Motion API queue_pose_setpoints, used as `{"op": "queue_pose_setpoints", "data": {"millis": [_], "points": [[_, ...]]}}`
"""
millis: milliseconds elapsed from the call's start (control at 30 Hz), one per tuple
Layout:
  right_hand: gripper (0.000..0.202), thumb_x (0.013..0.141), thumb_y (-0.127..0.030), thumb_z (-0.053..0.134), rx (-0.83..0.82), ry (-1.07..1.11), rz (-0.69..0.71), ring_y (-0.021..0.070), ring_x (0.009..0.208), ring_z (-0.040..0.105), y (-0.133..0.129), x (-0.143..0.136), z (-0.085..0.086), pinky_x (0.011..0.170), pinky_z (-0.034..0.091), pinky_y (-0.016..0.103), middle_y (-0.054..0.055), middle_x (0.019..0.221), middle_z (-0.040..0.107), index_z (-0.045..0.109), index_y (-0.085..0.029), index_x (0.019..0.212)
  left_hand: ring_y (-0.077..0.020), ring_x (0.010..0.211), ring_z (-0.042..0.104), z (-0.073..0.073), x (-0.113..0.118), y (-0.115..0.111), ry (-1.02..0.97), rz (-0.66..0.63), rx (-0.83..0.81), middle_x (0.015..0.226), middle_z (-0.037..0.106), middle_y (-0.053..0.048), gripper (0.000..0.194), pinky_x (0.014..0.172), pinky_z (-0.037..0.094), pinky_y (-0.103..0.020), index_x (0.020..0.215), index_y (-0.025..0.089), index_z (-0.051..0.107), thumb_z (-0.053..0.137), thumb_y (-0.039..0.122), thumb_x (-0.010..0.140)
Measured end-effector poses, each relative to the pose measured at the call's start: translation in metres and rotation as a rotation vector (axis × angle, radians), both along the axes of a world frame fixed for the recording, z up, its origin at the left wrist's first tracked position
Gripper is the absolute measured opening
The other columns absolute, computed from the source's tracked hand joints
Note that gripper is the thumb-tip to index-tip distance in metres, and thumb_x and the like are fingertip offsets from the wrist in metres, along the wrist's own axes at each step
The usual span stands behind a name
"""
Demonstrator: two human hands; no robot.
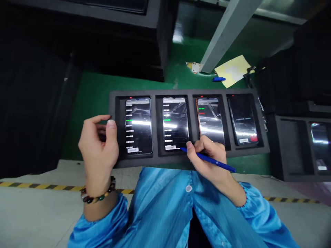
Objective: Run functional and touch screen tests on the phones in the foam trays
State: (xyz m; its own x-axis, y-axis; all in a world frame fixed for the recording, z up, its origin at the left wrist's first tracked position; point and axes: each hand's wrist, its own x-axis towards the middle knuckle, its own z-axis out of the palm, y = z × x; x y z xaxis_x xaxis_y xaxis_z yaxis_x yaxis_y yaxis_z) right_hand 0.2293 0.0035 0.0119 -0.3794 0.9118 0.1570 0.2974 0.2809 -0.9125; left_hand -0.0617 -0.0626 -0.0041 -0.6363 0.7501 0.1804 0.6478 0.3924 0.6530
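Observation:
Four recesses would be too exact a tally, so: a long black foam tray (154, 127) holds several smartphones, one to a recess. The leftmost phone (141, 134) and the second phone (178, 120) show lists of text with a green line. An orange-edged phone (212, 119) comes third, partly covered by my right hand. The rightmost phone (241, 119) has a mostly dark screen. My left hand (99, 144) is at the tray's left end, fingers loosely bent and thumb apart. My right hand (209, 155) grips a blue pen (214, 161), its tip near the second phone's lower right corner.
Behind the tray, a blue pen cap (219, 79) and yellow paper (234, 70) lie on the green tabletop (95, 86) near a grey post (227, 31). Dark foam stacks (124, 44) rise at back left. Another foam tray (296, 148) with a phone stands right.

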Motion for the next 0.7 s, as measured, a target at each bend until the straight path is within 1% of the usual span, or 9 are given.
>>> {"op": "queue_pose_setpoints", "data": {"millis": [100,267,400,533,700], "points": [[0.044,0.102,-0.021,0.068,0.004,-0.029,-0.004,0.0076,0.049,0.037,-0.0004,-0.0023,-0.0016,0.049,0.037,0.026,-0.008,0.060,0.039,0.036,-0.025,0.072,-0.0179,0.091,0.064,0.0008,0.0003,0.0004,-0.015,-0.006,0.021,0.106,0.068,-0.007,0.037,0.083,0.049,-0.034,0.129,0.016,0.070,0.060,0.044,0.108],[0.042,0.102,-0.022,0.071,0.030,-0.106,0.017,0.0084,0.054,0.041,-0.0015,-0.0009,-0.0020,0.052,0.037,0.026,-0.007,0.063,0.044,0.040,-0.024,0.074,-0.0167,0.091,0.065,0.0011,0.0011,0.0004,-0.030,-0.009,0.025,0.108,0.069,-0.007,0.036,0.083,0.050,-0.033,0.130,0.016,0.070,0.061,0.043,0.108],[0.042,0.103,-0.022,0.069,0.053,-0.137,0.023,0.0086,0.054,0.039,-0.0014,0.0008,-0.0011,0.051,0.037,0.027,-0.007,0.064,0.043,0.039,-0.024,0.073,-0.0172,0.091,0.065,-0.0007,0.0002,-0.0009,-0.027,-0.002,0.014,0.107,0.069,-0.006,0.037,0.082,0.050,-0.032,0.131,0.018,0.070,0.060,0.044,0.107],[0.042,0.102,-0.022,0.070,0.060,-0.161,0.049,0.0082,0.053,0.042,-0.0014,0.0016,-0.0010,0.052,0.038,0.027,-0.007,0.063,0.045,0.039,-0.024,0.073,-0.0186,0.093,0.066,-0.0021,-0.0009,-0.0015,-0.023,0.002,0.006,0.109,0.070,-0.007,0.039,0.084,0.051,-0.034,0.133,0.019,0.070,0.060,0.046,0.107],[0.042,0.101,-0.019,0.068,0.081,-0.146,0.012,0.0077,0.051,0.037,-0.0007,-0.0001,-0.0012,0.050,0.035,0.026,-0.008,0.061,0.040,0.038,-0.024,0.073,-0.0182,0.093,0.066,-0.0022,-0.0010,-0.0014,-0.025,0.004,0.012,0.109,0.070,-0.007,0.038,0.085,0.051,-0.033,0.132,0.018,0.070,0.060,0.045,0.107]]}}
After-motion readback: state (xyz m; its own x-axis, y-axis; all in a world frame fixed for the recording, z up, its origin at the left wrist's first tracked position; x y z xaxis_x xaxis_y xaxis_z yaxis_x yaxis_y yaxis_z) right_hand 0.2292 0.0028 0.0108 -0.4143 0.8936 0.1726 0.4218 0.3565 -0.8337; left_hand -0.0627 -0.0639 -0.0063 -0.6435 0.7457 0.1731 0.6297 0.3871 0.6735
